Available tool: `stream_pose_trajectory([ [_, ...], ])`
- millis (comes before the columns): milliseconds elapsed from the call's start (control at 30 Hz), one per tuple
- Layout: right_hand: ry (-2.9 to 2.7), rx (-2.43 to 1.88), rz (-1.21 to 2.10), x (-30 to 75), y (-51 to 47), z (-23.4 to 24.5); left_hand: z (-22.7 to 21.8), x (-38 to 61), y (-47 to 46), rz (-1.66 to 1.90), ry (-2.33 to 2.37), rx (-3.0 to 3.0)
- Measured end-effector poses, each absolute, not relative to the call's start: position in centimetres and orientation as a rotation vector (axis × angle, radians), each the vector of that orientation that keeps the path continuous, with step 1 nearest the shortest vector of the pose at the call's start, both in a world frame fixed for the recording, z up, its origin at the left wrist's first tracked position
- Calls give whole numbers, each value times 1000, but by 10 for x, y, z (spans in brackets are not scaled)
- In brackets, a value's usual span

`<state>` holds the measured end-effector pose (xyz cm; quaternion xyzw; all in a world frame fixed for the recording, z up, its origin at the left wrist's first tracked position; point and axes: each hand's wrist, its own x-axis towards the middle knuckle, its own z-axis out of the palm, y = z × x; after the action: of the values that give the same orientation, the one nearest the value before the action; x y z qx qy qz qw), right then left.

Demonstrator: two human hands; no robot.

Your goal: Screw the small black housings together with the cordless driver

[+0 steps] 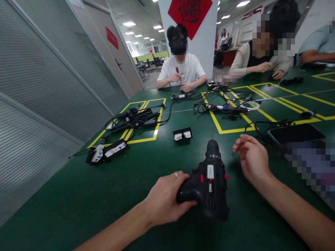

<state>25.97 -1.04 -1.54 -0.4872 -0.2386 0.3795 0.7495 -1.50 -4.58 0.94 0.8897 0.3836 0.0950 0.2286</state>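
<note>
A black cordless drill [212,188] with red buttons lies in front of me, its thin bit pointing away across the table. My left hand [167,198], with a ring on one finger, is wrapped round the drill's handle from the left. To the right of the drill, my right hand [252,158] is raised with its fingers loosely curled and apart, touching nothing. Beyond the drill's bit sits a small black piece with white parts [182,135]. Which surface of the drill touches the table is hard to make out.
Yellow tape [142,141] marks boxes on the green table [65,202]. Black cables and tools [138,118] lie at the left, more cables [227,106] at the back. Black casing pieces [107,151] are front left, a phone [295,134] right. Across sits a person [183,68] holding a screwdriver.
</note>
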Motion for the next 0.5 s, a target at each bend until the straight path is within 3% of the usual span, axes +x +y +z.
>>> stream_pose_trajectory([
  [200, -1091, -723, 1228, 218, -40, -19, 8, 53, -23, 801, 1202, 2052],
  [333, -1237, -880, 1150, 211, -44, -8, -3, 88, -14, 941, 1009, 2132],
  [500, -1155, -1227, 888, 227, -45, -1, -1, 89, -14, 791, 604, 2483],
])
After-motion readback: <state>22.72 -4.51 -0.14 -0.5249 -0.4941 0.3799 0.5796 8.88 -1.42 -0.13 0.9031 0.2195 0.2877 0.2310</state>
